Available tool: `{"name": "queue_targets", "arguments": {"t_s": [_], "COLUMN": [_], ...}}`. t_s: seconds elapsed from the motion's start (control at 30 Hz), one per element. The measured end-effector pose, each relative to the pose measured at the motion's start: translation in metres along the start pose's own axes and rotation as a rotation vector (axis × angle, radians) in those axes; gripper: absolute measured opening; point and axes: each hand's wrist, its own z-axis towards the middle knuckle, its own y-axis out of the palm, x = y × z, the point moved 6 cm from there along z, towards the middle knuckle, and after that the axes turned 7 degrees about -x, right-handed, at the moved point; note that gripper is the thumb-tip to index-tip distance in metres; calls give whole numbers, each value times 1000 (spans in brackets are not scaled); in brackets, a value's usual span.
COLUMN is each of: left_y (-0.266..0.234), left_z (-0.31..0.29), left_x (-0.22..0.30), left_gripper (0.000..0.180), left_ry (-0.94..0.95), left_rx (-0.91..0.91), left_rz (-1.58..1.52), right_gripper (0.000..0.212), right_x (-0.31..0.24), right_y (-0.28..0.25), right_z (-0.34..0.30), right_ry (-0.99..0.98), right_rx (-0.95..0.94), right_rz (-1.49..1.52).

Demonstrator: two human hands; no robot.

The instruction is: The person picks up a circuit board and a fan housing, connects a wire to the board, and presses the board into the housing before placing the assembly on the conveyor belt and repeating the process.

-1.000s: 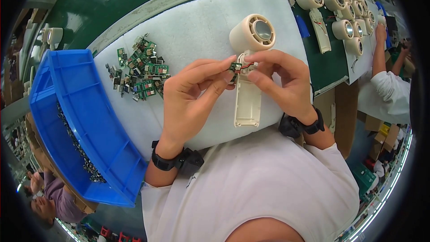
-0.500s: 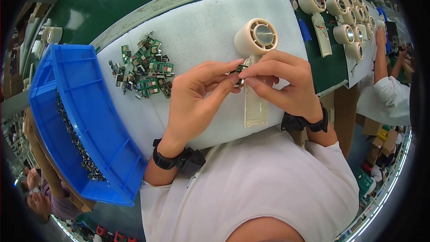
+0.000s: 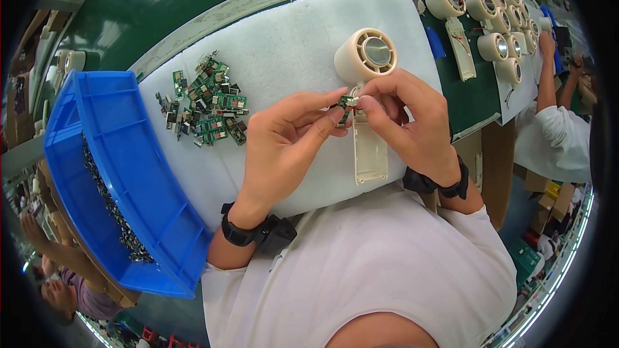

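Circuit board [image 3: 346, 104]: small, green, silvery-topped | left hand [image 3: 284, 136]: pinching it | right hand [image 3: 412, 117]: at edge, grip unclear

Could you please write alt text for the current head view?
A person's left hand pinches a small green circuit board, the right hand at its edge, near a cream round-headed device on a white sheet. A pile of boards and a blue bin are at left.

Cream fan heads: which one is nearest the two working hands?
The lone fan head on the large white sheet, just beyond the left hand and right hand; the fan heads grouped at upper right sit farther off.
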Motion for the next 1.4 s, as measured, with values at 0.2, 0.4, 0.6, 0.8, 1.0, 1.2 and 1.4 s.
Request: {"name": "queue_targets", "arguments": {"t_s": [0.2,0.4,0.6,0.8,1.0,1.2,1.4], "left_y": [-1,-1,-3,-4,0,4,6], "left_z": [0,-2,-2,-2,-1,-1,-1], "left_x": [1,9,7,8,6,2,-2], "left_gripper": [31,34,33,36,39,40,40], "left_ry": [115,217,222,171,123,114,109], "left_rx": [94,122,61,8,-67,-140,-134], "left_rz": [58,208,150,1,-13,-4,62], "right_gripper": [7,9,11,9,10,10,10], "right_x": [-1,3,4,6,14,39,40], "right_y": [5,11,13,4,0,5,9], "right_z": [1,-3,-5,-6,-6,-16,-19], "right_ry": [17,72,76,137,41,181,168], "right_rx": [0,26,84,-34,-81,-107,-132], "right_rz": [40,131,228,284,249,473,472]}}
